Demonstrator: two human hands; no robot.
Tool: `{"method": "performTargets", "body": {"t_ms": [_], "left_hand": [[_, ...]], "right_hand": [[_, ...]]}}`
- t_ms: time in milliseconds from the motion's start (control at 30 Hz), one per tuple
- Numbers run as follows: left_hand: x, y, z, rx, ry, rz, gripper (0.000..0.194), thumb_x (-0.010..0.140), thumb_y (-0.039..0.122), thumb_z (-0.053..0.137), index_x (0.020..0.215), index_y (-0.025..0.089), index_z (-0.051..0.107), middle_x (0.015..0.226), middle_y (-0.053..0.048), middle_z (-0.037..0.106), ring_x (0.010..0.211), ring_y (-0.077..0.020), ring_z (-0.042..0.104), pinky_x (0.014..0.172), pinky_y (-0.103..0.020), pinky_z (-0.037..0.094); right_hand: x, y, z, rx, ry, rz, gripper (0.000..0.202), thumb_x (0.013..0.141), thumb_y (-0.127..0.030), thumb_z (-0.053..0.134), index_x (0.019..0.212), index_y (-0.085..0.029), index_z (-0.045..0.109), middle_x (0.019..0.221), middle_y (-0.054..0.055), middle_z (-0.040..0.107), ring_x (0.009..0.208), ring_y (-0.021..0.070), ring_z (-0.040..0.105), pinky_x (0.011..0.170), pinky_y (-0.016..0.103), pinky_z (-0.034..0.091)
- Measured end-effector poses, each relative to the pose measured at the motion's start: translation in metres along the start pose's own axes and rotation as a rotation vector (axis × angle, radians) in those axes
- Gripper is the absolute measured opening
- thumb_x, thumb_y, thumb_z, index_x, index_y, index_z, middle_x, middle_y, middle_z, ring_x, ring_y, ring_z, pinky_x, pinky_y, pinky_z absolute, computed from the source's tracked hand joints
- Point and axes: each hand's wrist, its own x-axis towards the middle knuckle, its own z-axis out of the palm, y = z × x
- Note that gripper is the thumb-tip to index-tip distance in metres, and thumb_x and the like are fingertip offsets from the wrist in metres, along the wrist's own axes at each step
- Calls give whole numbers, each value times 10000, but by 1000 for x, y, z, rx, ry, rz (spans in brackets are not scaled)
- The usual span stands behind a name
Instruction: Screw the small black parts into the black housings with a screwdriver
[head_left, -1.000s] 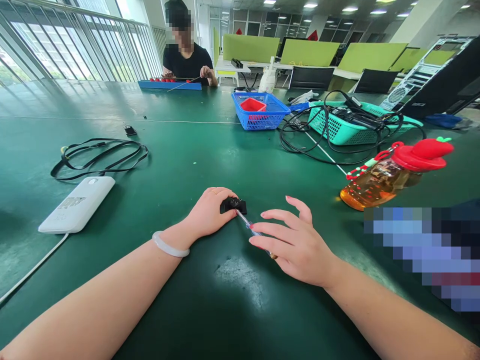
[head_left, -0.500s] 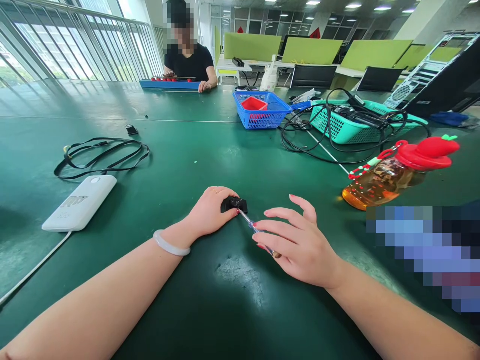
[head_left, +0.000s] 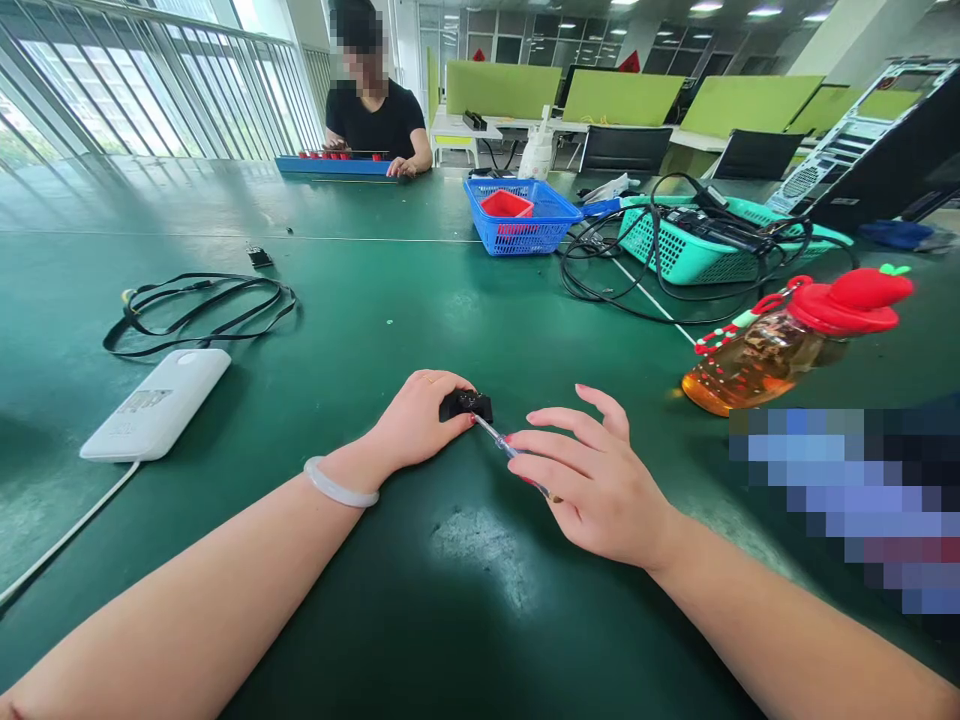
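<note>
Near the middle of the green table, my left hand (head_left: 424, 420) is closed around a small black block-shaped part (head_left: 475, 405), holding it against the tabletop. My right hand (head_left: 600, 480) grips a slim screwdriver (head_left: 496, 437) with a clear handle between thumb and fingers; the other fingers are raised and spread. The screwdriver slants up-left, its metal tip meeting the near face of the black part. What exactly the tip touches is too small to make out.
A white power bank (head_left: 157, 405) with a looped black cable (head_left: 202, 315) lies left. A small black piece (head_left: 259, 257) sits behind it. Farther back stand a blue basket (head_left: 521, 240) and a teal basket (head_left: 675, 255) with cables. An amber bottle (head_left: 750, 370) lies right. Another person (head_left: 379, 120) sits opposite.
The whole view has shifted slightly. The fingers of my right hand have moved a little around the screwdriver, while its tip stays at the black part and my left hand keeps its hold.
</note>
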Motion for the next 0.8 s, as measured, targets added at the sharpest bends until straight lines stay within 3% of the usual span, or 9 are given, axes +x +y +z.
{"method": "performTargets", "body": {"t_ms": [200,400,667,800], "left_hand": [[0,1,0,5,2,9,289,826,340,642,1091,224,643,1156,-42,690,1150,-260,563,1056,-450,403],[0,1,0,-4,5,14,286,823,339,649,1085,223,645,1150,-40,693,1144,-259,567,1056,-448,404],[0,0,1,-2,2,4,295,827,353,649,1093,225,649,1141,-33,695,1144,-257,555,1042,-438,418],[1,0,0,2,-3,3,294,831,368,642,1092,232,650,1150,-33,692,1146,-262,557,1052,-453,410]], "right_hand": [[0,1,0,-29,27,53,83,844,-204,691,916,-237,667,952,-29,759,1022,222,633,1103,545,274],[0,2,2,-36,42,58,121,834,-327,728,894,-240,670,982,-25,758,1053,227,625,1114,543,255],[1,2,2,-87,62,78,194,838,-421,712,809,-234,671,999,-12,757,1064,244,624,1117,553,241],[2,2,2,-103,82,104,154,838,-383,720,836,-234,681,1039,2,749,1065,239,620,1116,547,250]]}}
